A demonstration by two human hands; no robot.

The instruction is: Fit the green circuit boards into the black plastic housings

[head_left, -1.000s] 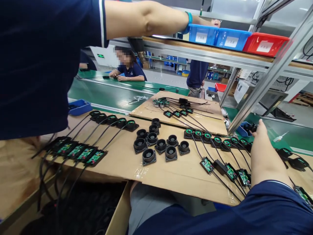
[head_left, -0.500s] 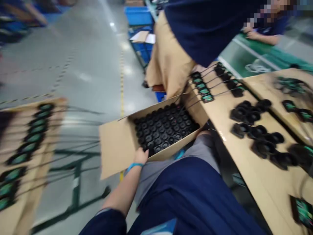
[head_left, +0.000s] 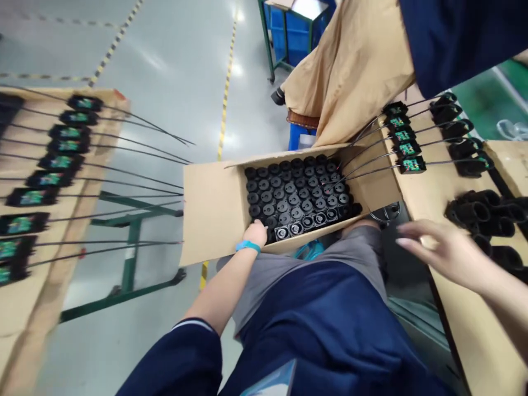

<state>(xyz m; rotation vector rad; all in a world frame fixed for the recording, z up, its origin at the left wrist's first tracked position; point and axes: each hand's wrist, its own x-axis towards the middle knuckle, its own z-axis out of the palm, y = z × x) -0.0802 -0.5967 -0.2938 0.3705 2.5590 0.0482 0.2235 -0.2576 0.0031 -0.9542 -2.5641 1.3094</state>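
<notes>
Wired circuit boards (head_left: 49, 179) line a table (head_left: 16, 313) at far left; next to it, an open cardboard box (head_left: 212, 212) spreads its flap, and the person's left hand (head_left: 256, 234) dips in at the near left corner, fingers partly hidden, so whether they are clamped on anything cannot be told; round black parts (head_left: 292, 199) sit in rows inside the box; farther right, more wired boards (head_left: 402, 135) rest on a second table (head_left: 474, 330); the blurred right hand (head_left: 454, 250) hovers at its edge, thumb and fingers apart, near clustered black cups (head_left: 472, 212).
</notes>
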